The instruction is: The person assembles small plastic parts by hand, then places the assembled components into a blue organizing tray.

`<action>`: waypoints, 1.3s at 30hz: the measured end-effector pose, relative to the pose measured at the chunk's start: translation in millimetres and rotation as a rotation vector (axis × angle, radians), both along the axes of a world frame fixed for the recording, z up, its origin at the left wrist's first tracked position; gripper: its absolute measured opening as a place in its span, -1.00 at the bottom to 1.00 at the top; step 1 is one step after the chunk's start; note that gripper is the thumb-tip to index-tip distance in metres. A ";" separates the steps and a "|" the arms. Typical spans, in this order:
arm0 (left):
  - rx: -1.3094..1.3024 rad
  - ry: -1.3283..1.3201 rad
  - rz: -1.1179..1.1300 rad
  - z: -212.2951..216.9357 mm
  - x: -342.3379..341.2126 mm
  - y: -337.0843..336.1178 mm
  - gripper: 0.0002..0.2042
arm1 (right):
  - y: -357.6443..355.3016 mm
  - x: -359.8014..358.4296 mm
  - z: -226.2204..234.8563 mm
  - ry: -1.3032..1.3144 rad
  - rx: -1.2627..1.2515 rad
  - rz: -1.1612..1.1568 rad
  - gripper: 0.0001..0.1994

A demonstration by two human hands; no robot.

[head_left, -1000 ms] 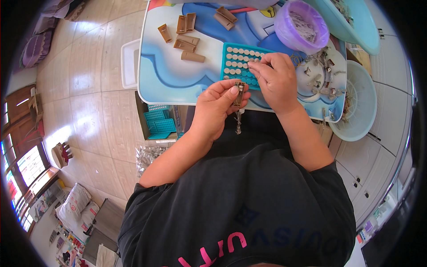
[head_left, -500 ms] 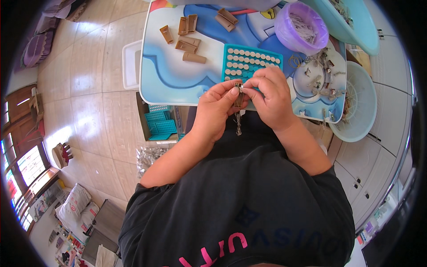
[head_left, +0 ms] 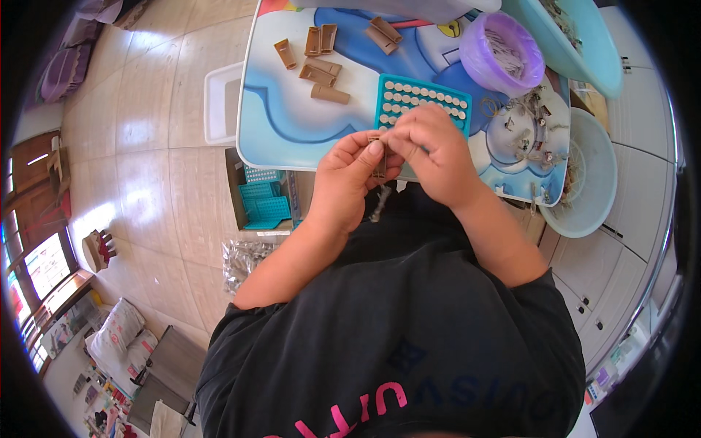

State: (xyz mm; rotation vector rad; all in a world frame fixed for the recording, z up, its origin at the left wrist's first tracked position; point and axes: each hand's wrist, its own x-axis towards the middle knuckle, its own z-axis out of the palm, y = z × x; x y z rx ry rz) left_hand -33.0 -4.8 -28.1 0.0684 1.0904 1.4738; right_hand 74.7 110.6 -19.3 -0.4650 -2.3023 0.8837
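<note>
**Small brown clip pinched at the table edge**

Both hands up close: left hand (head_left: 349, 177) and right hand (head_left: 429, 150) with fingers closed around a small brown plastic clip (head_left: 379, 166), metal bit dangling below. Right behind, a teal grid tray (head_left: 422, 104) of pale round studs. More brown pieces (head_left: 319, 62) loose on the glossy cartoon-print table (head_left: 292, 124), purple tub (head_left: 502, 60) far right.

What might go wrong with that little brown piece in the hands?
Both hands, left and right, pinch the brown piece over the table edge, not above it. If it slips, it would likely fall to the lap or floor. A metal bit dangles below and might snag the shirt.
</note>
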 end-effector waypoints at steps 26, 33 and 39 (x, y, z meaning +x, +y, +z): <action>-0.057 -0.064 0.212 11.5 -27.1 -21.7 -0.73 | 29.5 -75.6 5.8 -0.366 0.218 0.137 -0.50; -0.014 -0.095 0.108 14.1 -14.6 -13.4 -0.70 | -0.9 -14.5 30.7 -0.127 0.019 0.133 -0.54; 0.010 -0.183 0.055 13.9 -0.5 -3.7 -0.68 | -10.5 8.5 23.4 -0.185 0.051 0.092 -0.49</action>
